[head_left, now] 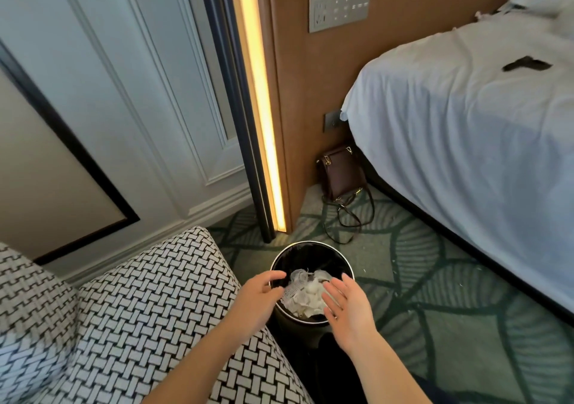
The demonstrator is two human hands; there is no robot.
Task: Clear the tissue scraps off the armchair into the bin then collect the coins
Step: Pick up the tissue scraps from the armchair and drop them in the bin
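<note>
Bin (310, 256): holding tissue scraps (306, 295).
Left hand (259, 293): hovering, fingers (276, 276) loosely curled, empty.
Right hand (348, 307): hovering, fingers straight, empty.

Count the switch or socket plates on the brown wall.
2: a large silver plate high on the brown wall, and a small dark plate low down beside the bed; the bed may hide others.
</note>
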